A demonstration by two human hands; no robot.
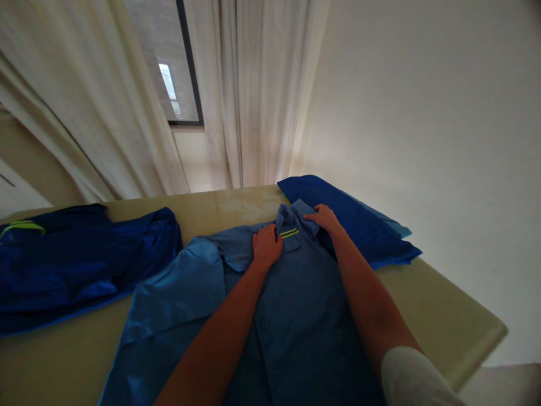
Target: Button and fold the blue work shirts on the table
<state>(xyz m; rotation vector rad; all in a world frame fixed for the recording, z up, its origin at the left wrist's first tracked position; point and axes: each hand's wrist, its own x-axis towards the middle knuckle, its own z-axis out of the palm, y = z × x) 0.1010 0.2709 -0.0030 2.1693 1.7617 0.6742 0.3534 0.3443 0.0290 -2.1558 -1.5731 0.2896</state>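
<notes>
A blue work shirt (291,316) lies spread front-up on the table (456,321), collar toward the far edge. A yellow-green double stripe (289,233) marks its chest near the collar. My left hand (266,245) rests on the shirt just left of the stripe, fingers curled down against the cloth. My right hand (323,217) lies on the collar at the shirt's right shoulder, fingers stretched flat over the fabric.
A heap of darker blue garments (80,259) with a yellow-green trim lies at the left of the table. A folded blue cloth (359,220) sits beyond the shirt at the right. White curtains (253,90), a window and a plain wall stand behind.
</notes>
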